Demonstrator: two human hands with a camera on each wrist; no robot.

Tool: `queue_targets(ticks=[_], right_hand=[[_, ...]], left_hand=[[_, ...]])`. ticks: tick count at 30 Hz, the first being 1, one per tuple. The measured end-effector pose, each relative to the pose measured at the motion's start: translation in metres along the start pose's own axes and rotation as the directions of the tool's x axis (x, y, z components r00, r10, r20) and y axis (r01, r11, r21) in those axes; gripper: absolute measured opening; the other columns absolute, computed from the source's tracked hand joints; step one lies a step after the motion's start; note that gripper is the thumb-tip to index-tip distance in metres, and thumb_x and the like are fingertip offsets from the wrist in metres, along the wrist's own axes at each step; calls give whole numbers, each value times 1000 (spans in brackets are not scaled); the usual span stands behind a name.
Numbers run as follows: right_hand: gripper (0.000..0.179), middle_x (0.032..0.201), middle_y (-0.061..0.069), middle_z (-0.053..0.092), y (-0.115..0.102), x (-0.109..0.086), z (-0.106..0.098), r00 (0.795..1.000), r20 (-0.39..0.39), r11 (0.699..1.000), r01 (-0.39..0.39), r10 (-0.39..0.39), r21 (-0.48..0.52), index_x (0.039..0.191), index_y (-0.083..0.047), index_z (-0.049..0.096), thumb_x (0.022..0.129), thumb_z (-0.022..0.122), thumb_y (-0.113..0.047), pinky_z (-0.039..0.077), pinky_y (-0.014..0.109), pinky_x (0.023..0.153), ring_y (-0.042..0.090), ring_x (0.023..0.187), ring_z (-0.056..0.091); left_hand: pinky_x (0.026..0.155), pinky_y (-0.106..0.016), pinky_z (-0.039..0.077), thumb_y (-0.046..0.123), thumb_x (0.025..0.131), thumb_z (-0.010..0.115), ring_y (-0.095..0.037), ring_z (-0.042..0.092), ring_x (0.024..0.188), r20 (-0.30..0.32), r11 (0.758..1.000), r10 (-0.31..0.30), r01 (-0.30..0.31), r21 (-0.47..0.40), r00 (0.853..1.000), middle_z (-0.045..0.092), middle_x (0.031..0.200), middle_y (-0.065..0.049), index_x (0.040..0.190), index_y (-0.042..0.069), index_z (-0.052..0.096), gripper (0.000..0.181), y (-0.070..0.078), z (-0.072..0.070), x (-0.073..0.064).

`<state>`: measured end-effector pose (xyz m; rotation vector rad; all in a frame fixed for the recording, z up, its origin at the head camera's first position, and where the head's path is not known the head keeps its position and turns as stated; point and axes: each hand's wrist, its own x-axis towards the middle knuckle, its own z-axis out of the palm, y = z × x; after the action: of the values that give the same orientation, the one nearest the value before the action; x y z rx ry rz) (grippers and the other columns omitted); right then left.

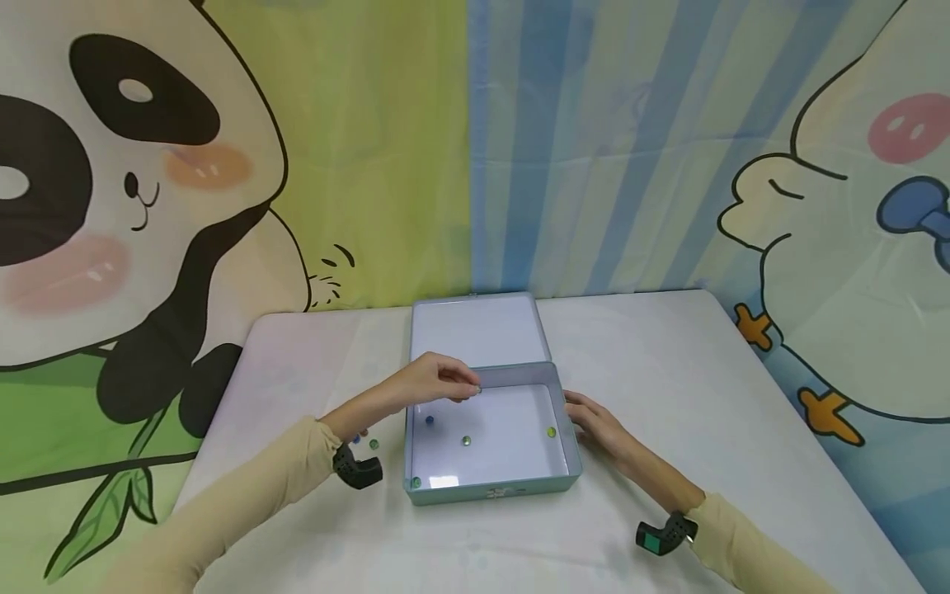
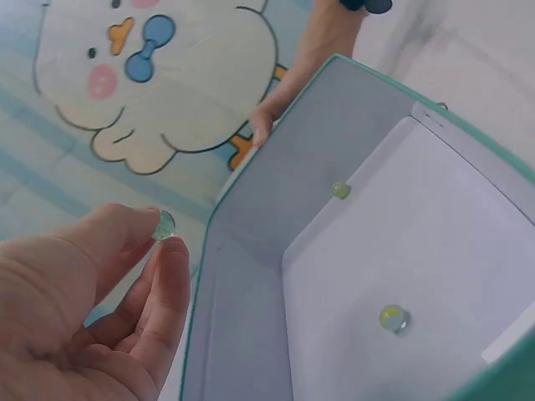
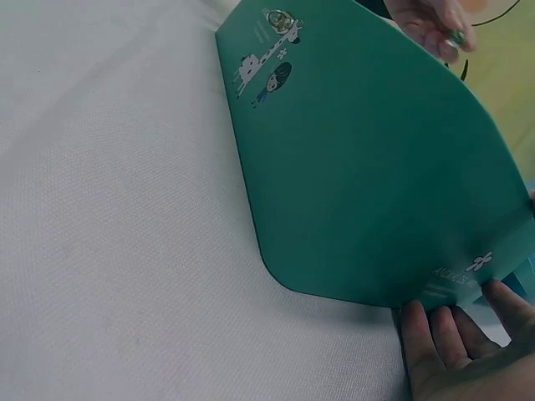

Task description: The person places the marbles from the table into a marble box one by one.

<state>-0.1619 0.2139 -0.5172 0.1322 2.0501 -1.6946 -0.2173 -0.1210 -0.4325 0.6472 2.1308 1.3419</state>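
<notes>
My left hand [image 1: 438,379] is over the back left part of an open green tin box [image 1: 493,493]. Between thumb and fingertips it pinches a clear greenish glass marble [image 2: 165,225], which the left wrist view shows beside the rim. Several marbles lie spread on the white box floor, among them a blue one [image 1: 430,421], a clear one with yellow [image 2: 393,317] and a yellow-green one [image 1: 552,431] by the right wall. My right hand [image 1: 599,425] rests its extended fingers [image 3: 447,334] against the outer right wall.
The hinged lid [image 1: 475,330] lies folded back behind the box. Left of the box, a green marble [image 1: 374,444] and a blue marble [image 1: 356,439] sit on the white-covered table [image 1: 631,338], close to my left wrist. A printed curtain [image 1: 564,148] hangs behind the table.
</notes>
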Motion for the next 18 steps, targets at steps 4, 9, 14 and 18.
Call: queue_targets(ticks=[4, 9, 14, 18], right_hand=[[67, 157, 16, 32, 1, 0, 0, 1000, -8, 1000, -5, 5, -7, 151, -13, 31, 96, 50, -46, 25, 55, 118, 38, 147, 24], [67, 158, 17, 30, 1, -1, -1, 1000, -5, 1000, -7, 7, -21, 152, -13, 30, 97, 48, -46, 25, 55, 118, 38, 148, 23], [66, 157, 17, 31, 0, 0, -1, 1000, -5, 1000, -11, 11, -22, 152, -13, 29, 97, 48, -45, 25, 56, 118, 39, 147, 24], [68, 157, 16, 31, -1, 0, -1, 1000, -2, 999, -23, 23, -27, 152, -14, 30, 96, 50, -47, 21, 57, 118, 39, 147, 24]], left_hand=[[90, -50, 54, 23, 91, 67, -35, 68, 96, 62, 1000, 9, -9, 4, 998, 73, 104, -12, 110, 9, 71, 23, 5, 12, 25], [93, -50, 53, 21, 91, 68, -43, 64, 104, 120, 999, -30, 31, -14, 992, 70, 108, -20, 107, 10, 72, 20, 12, 30, 51], [86, -39, 57, 16, 91, 68, -39, 67, 101, 144, 999, -42, 39, 24, 989, 73, 101, -15, 106, 5, 71, 20, 14, 49, 72], [78, -31, 58, 13, 89, 70, -27, 71, 87, 160, 996, -59, 48, 71, 985, 74, 93, -11, 102, 3, 72, 17, 8, 65, 84]])
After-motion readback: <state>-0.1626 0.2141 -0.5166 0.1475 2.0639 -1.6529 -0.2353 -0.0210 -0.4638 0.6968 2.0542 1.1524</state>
